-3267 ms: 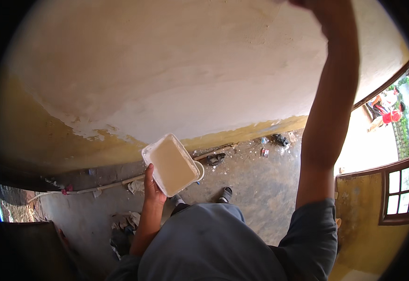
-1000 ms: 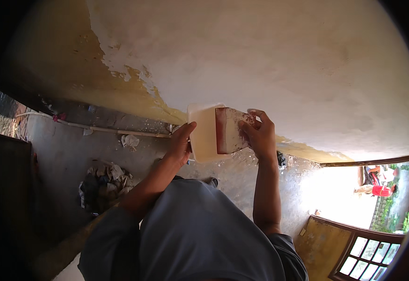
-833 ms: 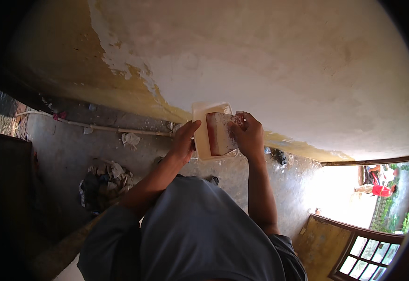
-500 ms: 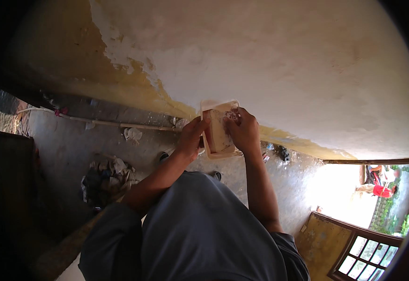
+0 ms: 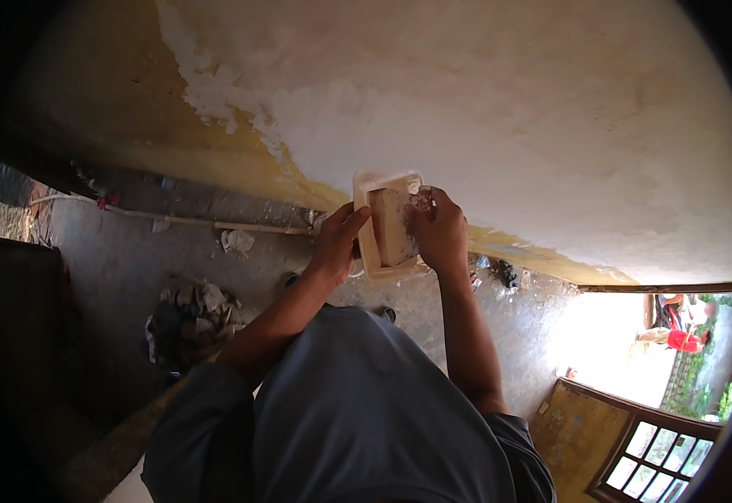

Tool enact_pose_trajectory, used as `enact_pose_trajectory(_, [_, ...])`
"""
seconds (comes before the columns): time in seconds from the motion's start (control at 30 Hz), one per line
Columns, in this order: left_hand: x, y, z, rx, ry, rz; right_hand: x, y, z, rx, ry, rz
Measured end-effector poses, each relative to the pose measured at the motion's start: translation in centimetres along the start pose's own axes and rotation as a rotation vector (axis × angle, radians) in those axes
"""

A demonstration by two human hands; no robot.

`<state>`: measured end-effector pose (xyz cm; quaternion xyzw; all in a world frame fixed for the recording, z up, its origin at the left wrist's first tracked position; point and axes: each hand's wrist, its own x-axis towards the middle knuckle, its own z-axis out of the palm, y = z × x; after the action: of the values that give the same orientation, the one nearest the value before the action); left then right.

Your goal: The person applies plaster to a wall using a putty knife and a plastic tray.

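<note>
In front of my chest, my left hand (image 5: 337, 241) grips a pale rectangular plastic tub (image 5: 370, 258) by its left side, thumb over the rim. Whitish paste smears its inside, and a reddish-brown strip shows along the inner left. At the tub's right edge, the closed fingers of my right hand (image 5: 440, 231) pinch a flat, paste-smeared scraper (image 5: 420, 199) with reddish blotches. A pale lump sits at its top corner. Part of the scraper is hidden behind my fingers, so its full shape cannot be made out.
Ahead rises a wall (image 5: 483, 109), coated whitish over old yellow paint. A long pole (image 5: 249, 226) lies along its foot. Crumpled rags or bags (image 5: 194, 323) heap on the floor at left. On the right are a bright doorway, a person in red (image 5: 683, 340) outside, and a paned window (image 5: 659, 453).
My right hand has shifted slightly right and the scraper has tilted up to the tub's upper right rim, with a pale lump now showing there. The tub has moved slightly up and left.
</note>
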<state>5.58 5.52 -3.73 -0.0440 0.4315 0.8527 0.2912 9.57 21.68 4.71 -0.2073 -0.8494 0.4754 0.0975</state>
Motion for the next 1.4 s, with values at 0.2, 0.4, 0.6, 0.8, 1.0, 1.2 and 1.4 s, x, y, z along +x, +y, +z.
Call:
enact_pose_trajectory(0.2, [0.1, -0.4, -0.2, 0.06, 0.033, -0.017, 0.4, 0.2, 0.3, -0.146, -0.043, -0.053])
enact_pose_trajectory(0.4, [-0.6, -2.5, -1.8, 0.001, 0.08, -0.046, 1.1, 2.1, 1.2, -0.15, -0.082, 0.004])
enact_pose_trajectory(0.6, [0.0, -1.1, -0.3, -0.007, 0.086, -0.011, 1.6, 1.5, 0.7, -0.069, -0.155, 0.002])
enact_pose_trajectory(0.8, [-0.3, 0.0, 0.3, -0.042, 0.071, 0.022, 1.4, 1.7, -0.6, 0.306, -0.137, 0.133])
enact_pose_trajectory(1.0, [-0.6, 2.3, 0.2, -0.156, 0.012, -0.025, 0.3, -2.3, -5.2, 0.469, -0.05, 0.049])
enact_pose_trajectory(1.2, [-0.2, 5.2, 1.5, -0.204, -0.026, -0.02, 0.7, -1.0, -7.1, 0.698, -0.086, -0.115])
enact_pose_trajectory(1.4, [1.2, 6.0, 2.4, -0.229, -0.068, 0.01, 1.1, -1.2, -8.7, 0.654, -0.06, -0.435])
